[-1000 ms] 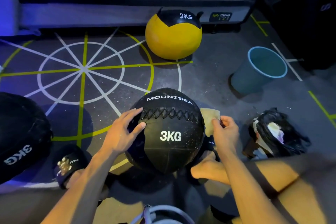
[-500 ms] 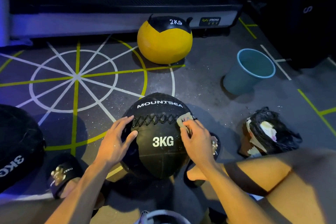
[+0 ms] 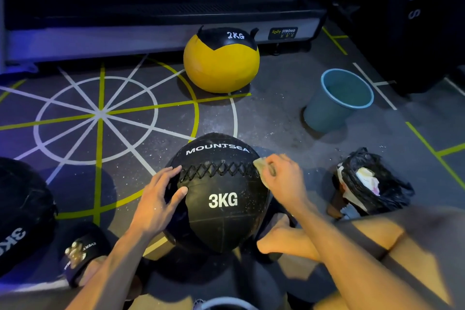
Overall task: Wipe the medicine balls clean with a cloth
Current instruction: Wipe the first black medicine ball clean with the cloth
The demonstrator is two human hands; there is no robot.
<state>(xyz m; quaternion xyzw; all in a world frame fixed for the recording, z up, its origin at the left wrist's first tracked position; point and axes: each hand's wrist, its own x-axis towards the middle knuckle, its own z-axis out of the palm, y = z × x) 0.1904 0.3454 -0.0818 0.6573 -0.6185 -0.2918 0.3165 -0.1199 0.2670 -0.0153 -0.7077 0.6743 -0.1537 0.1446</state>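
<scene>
Head view gives me the black 3KG medicine ball [image 3: 221,196] sitting on the gym floor [image 3: 271,123] right in front of my crossed legs, laced seam facing up and pale specks scattered over its right flank. My left hand [image 3: 157,202] lies spread on the ball's left side, fingers straight, thumb just under the lacing, bracing and not grasping. My right hand [image 3: 281,178] pinches a small tan cloth [image 3: 261,168] and presses it to the ball's upper right shoulder, at the end of the lacing. I judge this ball heavy enough to stay put under a wipe but round enough to roll, so the flat left palm is the sensible hold; to turn it I would cup both sides low. The skin looks smooth and slightly yielding, likely slick when damp. The cloth is limp and light, so it needs bunching under the fingers. A yellow 2KG ball [image 3: 221,65] waits further back, another black 3KG ball [image 3: 22,214] at my left, a blue bucket [image 3: 324,111] off to the right.
</scene>
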